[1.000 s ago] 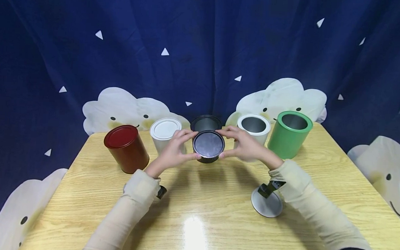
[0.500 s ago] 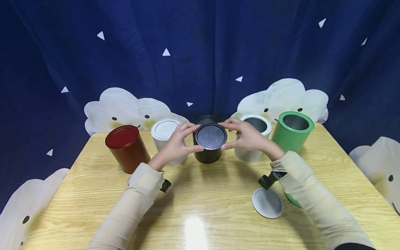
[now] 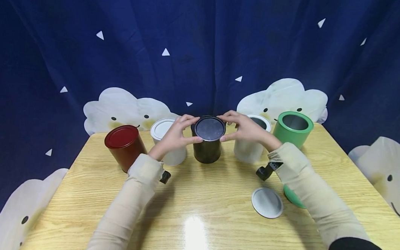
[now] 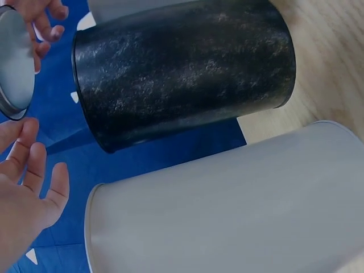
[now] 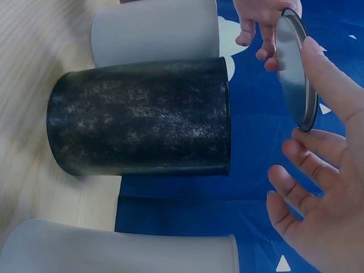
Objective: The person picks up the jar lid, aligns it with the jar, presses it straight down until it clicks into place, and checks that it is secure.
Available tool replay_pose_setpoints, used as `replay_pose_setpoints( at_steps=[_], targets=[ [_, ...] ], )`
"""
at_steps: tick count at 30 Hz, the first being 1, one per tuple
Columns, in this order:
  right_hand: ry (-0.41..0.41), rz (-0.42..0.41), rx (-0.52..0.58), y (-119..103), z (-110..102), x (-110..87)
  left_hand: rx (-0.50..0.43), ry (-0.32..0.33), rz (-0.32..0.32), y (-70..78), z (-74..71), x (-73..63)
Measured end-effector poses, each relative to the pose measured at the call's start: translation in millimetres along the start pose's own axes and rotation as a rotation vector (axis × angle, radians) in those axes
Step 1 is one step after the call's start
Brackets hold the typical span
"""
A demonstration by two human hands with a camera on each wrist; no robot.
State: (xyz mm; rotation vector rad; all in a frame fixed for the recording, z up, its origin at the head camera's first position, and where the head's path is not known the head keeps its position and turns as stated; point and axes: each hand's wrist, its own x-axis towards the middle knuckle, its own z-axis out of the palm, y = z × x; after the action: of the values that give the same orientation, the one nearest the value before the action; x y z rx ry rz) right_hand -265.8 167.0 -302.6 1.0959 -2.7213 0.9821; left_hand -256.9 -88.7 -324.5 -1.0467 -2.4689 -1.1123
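A dark round lid (image 3: 210, 128) sits near the middle of the head view, between the two hands. The left hand (image 3: 179, 136) holds its left edge and the right hand (image 3: 246, 130) its right edge, thumb on the near side, fingers on the far side. In both wrist views the lid is apart from the rim of the upright black can (image 3: 207, 152). A lidded white can (image 3: 175, 156) and red can (image 3: 127, 151) stand to the left; an open white can (image 3: 247, 150) and green can (image 3: 292, 135) stand to the right. A pale disc (image 3: 267, 202) lies lower right on the table (image 3: 228, 232).
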Motion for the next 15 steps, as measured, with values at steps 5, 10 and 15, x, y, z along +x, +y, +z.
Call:
replay_pose_setpoints(
  at_steps=[5, 10, 15],
  targets=[
    [-0.009, 0.005, 0.007, 1, -3, 5.0, -0.004, -0.012, -0.009, -3.8, -1.2, 3.8],
    [-0.008, 0.009, 0.022, 4, -6, 9.3, -0.01, -0.009, -0.017, -8.3, -0.2, 9.8],
    [-0.029, 0.031, 0.036, 8, -8, 14.1, -0.026, -0.015, -0.032, -11.1, -0.9, 13.3]
  ],
)
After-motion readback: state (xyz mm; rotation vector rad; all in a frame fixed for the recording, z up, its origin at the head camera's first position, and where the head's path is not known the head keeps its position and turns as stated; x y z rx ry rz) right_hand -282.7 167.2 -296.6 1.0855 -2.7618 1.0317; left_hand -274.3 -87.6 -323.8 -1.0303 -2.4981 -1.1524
